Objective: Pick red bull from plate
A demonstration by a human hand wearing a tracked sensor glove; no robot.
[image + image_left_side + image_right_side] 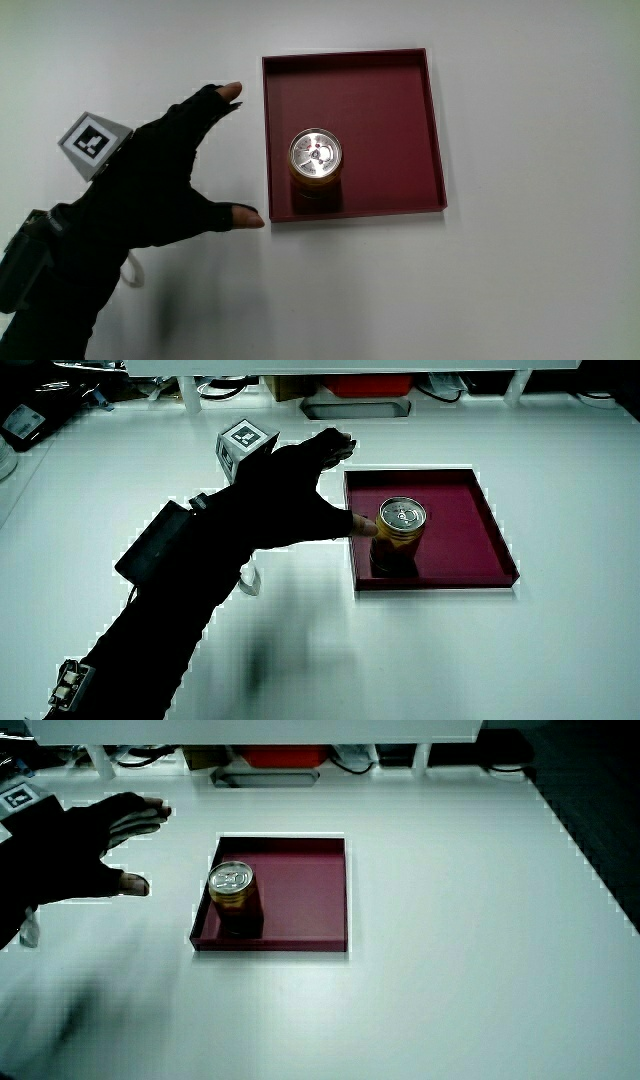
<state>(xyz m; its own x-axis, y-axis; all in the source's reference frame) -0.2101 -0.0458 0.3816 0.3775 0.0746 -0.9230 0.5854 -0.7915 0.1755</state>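
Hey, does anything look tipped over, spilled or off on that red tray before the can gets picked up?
Nothing stands out. The can stands upright in the red tray, near the tray's edge closest to the person, with no spill visible. The hand is open beside the tray, not touching it.

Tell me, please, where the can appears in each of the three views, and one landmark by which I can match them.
Main view: the can stands upright in the dark red tray, near the tray edge closest to the person.
Side view: the can stands in the tray, beside the hand.
Side view: the can stands in the tray.
Shared landmark: the tray.
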